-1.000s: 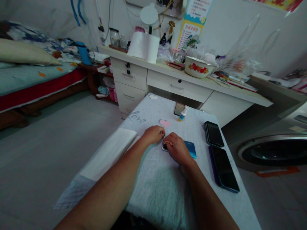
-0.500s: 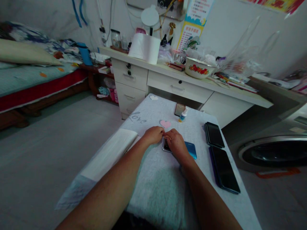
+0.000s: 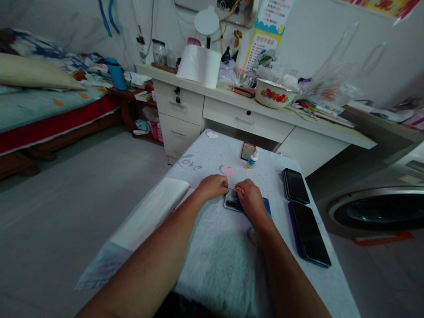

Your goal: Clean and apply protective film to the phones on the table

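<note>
- Head view: the right hand (image 3: 251, 197) had slid rightward, baring more of the phone (image 3: 231, 204); I judged work was shifting along it.
- The phone lay on the surface (image 3: 215, 247), left hand (image 3: 212, 186) bunched at its corner; I couldn't tell either hand's grip.

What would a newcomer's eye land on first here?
Likely the two bare hands mid-picture: the right hand is over a bluish phone on the pale table, with the left hand at the phone's far left corner. Next, dark-screened devices lie along the table's right edge. Behind, a bowl painted with red flowers stands on the white desk.
</note>
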The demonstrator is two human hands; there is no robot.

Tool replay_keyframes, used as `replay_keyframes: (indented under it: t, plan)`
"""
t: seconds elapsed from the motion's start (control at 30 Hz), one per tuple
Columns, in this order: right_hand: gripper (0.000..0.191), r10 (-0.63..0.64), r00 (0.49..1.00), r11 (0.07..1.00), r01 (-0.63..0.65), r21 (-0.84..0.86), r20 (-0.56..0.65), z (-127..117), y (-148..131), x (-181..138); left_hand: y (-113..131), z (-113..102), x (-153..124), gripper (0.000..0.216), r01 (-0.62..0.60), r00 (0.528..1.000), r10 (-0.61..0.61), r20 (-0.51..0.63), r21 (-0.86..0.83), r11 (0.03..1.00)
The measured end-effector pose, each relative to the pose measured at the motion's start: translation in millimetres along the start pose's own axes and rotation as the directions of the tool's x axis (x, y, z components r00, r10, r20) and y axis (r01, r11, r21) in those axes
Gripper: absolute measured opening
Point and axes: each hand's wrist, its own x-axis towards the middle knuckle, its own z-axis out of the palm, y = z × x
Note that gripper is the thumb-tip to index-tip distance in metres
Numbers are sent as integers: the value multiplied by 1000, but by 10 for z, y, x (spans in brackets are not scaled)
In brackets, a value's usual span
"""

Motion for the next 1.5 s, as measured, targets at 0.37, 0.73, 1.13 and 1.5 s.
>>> replay_keyframes:
  t: [0.37, 0.73, 1.13, 1.5]
  plan:
    - [19, -54, 991, 997, 46, 65, 126, -129, -58, -141, 33, -7, -12, 15, -1, 1000, 1, -3, 2, 1000]
    - [20, -33, 982, 998, 24, 55, 184, -236, -70, -317, 50, -9, -15, 13, 15, 1000, -15, 9, -6, 1000]
    - [23, -105, 966, 989, 77, 125, 237, -275, -23, -391, 9, 47, 14, 15, -3, 1000, 2, -4, -14, 1000]
    - [19, -165, 955, 972, 116, 205, 247, -235, -112, -400, 46, 24, 4, 14, -1, 1000, 1, 10, -41, 999]
